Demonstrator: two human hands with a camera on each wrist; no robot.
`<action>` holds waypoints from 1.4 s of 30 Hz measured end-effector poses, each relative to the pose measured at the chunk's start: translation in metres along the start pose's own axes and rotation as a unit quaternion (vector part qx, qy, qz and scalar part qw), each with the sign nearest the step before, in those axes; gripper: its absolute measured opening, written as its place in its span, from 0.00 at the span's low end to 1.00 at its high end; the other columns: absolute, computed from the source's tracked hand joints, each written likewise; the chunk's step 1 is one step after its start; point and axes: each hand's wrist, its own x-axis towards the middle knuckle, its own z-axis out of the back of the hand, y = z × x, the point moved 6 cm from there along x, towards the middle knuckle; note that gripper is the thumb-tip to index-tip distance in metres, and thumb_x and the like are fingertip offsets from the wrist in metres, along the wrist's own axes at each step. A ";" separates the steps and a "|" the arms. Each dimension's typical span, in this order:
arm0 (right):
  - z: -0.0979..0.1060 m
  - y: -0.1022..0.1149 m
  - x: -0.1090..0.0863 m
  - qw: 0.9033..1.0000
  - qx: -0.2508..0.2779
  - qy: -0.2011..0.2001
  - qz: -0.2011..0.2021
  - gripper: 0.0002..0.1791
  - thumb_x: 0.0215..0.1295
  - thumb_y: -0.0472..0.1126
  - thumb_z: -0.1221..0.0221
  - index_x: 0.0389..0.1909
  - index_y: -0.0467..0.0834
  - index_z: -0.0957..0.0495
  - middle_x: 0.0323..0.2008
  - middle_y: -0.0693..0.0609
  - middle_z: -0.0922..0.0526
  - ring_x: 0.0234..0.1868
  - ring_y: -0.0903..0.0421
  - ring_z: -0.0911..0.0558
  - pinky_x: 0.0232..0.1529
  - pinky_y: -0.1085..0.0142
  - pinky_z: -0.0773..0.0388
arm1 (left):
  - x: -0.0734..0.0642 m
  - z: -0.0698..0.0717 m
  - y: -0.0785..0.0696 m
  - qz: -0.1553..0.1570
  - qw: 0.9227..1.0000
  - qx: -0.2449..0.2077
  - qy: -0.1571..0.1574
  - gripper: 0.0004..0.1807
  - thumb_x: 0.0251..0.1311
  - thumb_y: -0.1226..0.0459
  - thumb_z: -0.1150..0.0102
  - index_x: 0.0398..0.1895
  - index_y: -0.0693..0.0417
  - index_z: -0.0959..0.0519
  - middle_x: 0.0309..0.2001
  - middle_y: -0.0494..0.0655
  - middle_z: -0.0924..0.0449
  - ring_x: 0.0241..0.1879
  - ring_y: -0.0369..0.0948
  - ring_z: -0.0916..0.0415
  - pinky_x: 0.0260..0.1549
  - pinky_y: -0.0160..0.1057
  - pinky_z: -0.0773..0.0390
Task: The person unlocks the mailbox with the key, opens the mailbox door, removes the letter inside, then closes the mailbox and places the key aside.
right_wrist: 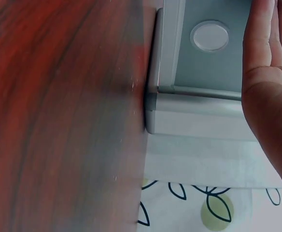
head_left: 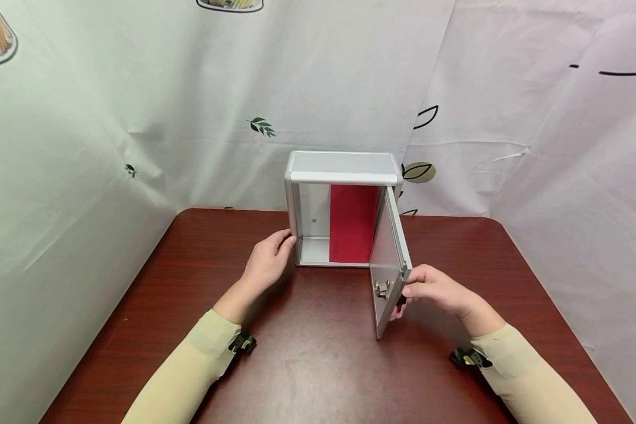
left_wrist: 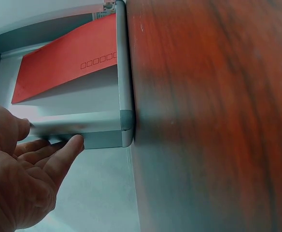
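A silver-framed metal box [head_left: 344, 165] stands upright on the table with its hinged door [head_left: 391, 253] swung out toward me on the right. Inside, a red envelope [head_left: 352, 224] leans against the back panel; the left wrist view shows a row of small printed squares on it. My left hand [head_left: 267, 259] holds the box's left side wall, thumb at the front edge and fingers along the outside. With my right hand [head_left: 437, 290] I grip the door near its free edge, beside a small black piece. A metal lock [head_left: 383, 289] sits on the door's inner face; some right fingertips are hidden.
The dark red wooden table [head_left: 307, 365] has rounded far corners. White cloth [head_left: 350, 76] with printed leaves hangs behind the box and along both sides. In the right wrist view, a round pale disc [right_wrist: 210, 37] shows on the door's outer face.
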 end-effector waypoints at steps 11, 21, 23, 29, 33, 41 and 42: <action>0.005 0.002 -0.005 1.000 0.005 -0.001 -0.008 0.19 0.74 0.23 0.51 0.48 0.31 0.10 0.38 0.32 0.08 0.42 0.49 0.05 0.50 0.56 0.09 | 0.000 0.000 0.000 0.003 1.000 -0.010 0.003 0.23 0.86 0.58 0.43 0.71 0.64 0.18 0.57 0.59 0.10 0.55 0.53 0.11 0.64 0.58 0.17; 0.006 0.004 -0.007 1.000 0.023 0.010 0.012 0.24 0.76 0.22 0.52 0.53 0.39 0.09 0.43 0.43 0.06 0.44 0.51 0.06 0.50 0.54 0.09 | -0.002 0.001 -0.005 0.008 1.000 0.009 0.013 0.24 0.87 0.57 0.44 0.73 0.65 0.20 0.66 0.61 0.15 0.69 0.57 0.18 0.71 0.59 0.22; 0.006 0.003 -0.007 1.000 0.025 0.010 0.011 0.24 0.76 0.22 0.52 0.54 0.40 0.09 0.43 0.45 0.06 0.44 0.51 0.06 0.50 0.54 0.09 | -0.003 0.002 -0.008 0.014 1.000 0.015 0.022 0.26 0.86 0.56 0.44 0.74 0.65 0.21 0.69 0.62 0.17 0.71 0.58 0.20 0.71 0.60 0.23; 0.008 0.002 -0.008 1.000 0.014 0.006 0.012 0.25 0.75 0.22 0.52 0.53 0.41 0.08 0.43 0.46 0.06 0.43 0.52 0.06 0.50 0.54 0.08 | -0.006 0.004 -0.014 0.023 0.998 0.032 0.043 0.31 0.85 0.53 0.42 0.78 0.66 0.25 0.72 0.63 0.20 0.73 0.59 0.22 0.72 0.61 0.24; 0.009 0.002 -0.008 1.000 0.013 0.006 0.015 0.25 0.76 0.22 0.52 0.54 0.40 0.09 0.43 0.46 0.06 0.43 0.52 0.06 0.50 0.54 0.08 | -0.005 0.010 -0.017 0.022 0.998 0.043 0.029 0.30 0.83 0.52 0.39 0.76 0.64 0.23 0.70 0.60 0.17 0.70 0.58 0.20 0.69 0.61 0.22; 0.007 0.004 -0.008 1.000 0.005 0.002 0.018 0.25 0.77 0.22 0.53 0.54 0.41 0.08 0.43 0.46 0.06 0.43 0.52 0.06 0.50 0.55 0.09 | -0.009 0.031 -0.034 -0.009 0.996 0.079 -0.036 0.20 0.80 0.52 0.36 0.56 0.59 0.10 0.47 0.52 0.07 0.44 0.53 0.11 0.48 0.57 0.14; 0.007 0.005 -0.008 1.000 0.001 0.002 0.018 0.24 0.78 0.23 0.53 0.54 0.41 0.08 0.42 0.46 0.06 0.43 0.52 0.06 0.50 0.55 0.08 | -0.010 0.033 -0.036 -0.014 0.996 0.080 -0.040 0.19 0.80 0.53 0.35 0.55 0.59 0.09 0.45 0.52 0.07 0.43 0.52 0.11 0.47 0.56 0.14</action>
